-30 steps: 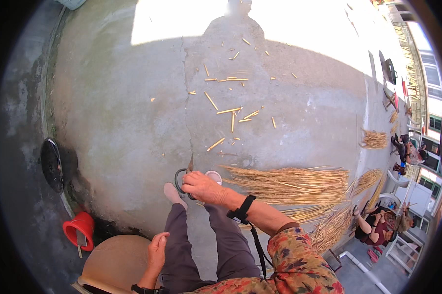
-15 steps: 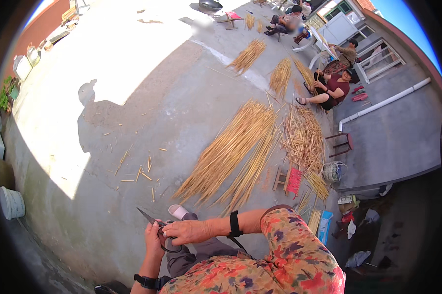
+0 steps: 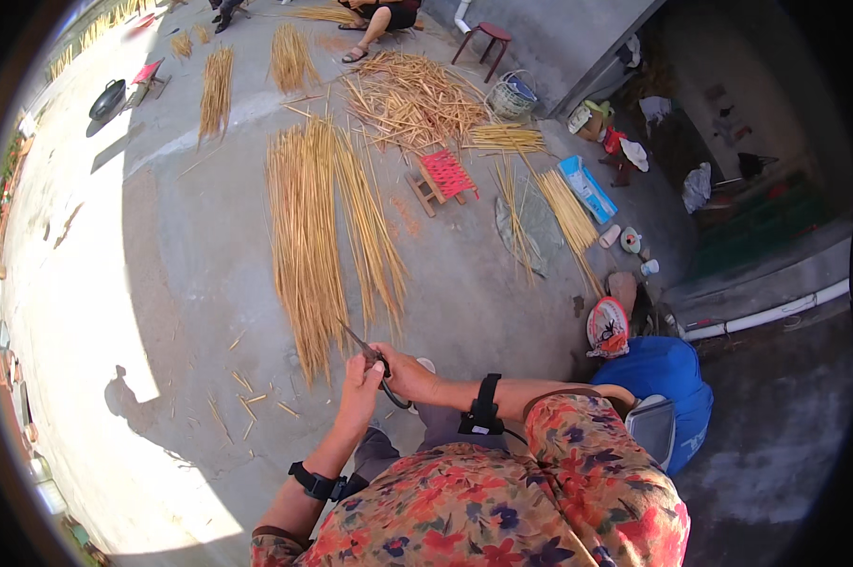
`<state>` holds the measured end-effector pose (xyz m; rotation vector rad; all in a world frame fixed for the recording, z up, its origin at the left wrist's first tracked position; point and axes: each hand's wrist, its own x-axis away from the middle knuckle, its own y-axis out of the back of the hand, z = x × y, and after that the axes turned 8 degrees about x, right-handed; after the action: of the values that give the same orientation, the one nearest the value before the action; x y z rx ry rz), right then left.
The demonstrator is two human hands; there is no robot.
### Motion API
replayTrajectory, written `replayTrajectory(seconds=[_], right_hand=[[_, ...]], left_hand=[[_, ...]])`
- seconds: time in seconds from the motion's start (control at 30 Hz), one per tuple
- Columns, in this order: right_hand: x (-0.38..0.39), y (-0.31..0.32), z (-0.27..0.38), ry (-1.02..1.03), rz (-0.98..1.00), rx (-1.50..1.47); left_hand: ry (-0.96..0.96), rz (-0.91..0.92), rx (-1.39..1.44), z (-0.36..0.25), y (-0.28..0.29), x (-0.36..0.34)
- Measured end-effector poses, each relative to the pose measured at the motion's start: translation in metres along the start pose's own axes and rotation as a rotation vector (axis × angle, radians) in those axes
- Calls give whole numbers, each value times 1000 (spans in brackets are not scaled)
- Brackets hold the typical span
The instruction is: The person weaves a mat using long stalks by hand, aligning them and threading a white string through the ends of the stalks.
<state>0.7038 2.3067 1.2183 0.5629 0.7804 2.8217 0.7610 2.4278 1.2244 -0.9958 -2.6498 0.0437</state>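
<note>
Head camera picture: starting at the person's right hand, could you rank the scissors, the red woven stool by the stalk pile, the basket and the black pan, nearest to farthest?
1. Scissors: in the right hand itself.
2. Red woven stool: ahead, slightly right.
3. Basket: farther ahead and more to the right.
4. Black pan: farthest, off at the upper left.

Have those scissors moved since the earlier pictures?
Yes: the scissors moved toward the stalk bundle; their tips, clear of it before, now appear at its edge.
</note>
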Motion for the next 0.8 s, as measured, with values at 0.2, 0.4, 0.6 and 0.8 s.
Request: replayTrajectory(seconds=[0.2, 0.4, 0.6, 0.8], right_hand=[[69, 187, -152, -117, -313, -123], [128, 392, -313, -542, -345, -647], [167, 515, -455, -679, -486, -488], [167, 658, -530, -966, -311, -583]], left_hand=[[168, 516, -200, -9, -155, -98], [308, 613, -565, 46, -272, -201], [464, 284, -827, 94, -318, -311], [396, 493, -1226, 128, -383, -429]])
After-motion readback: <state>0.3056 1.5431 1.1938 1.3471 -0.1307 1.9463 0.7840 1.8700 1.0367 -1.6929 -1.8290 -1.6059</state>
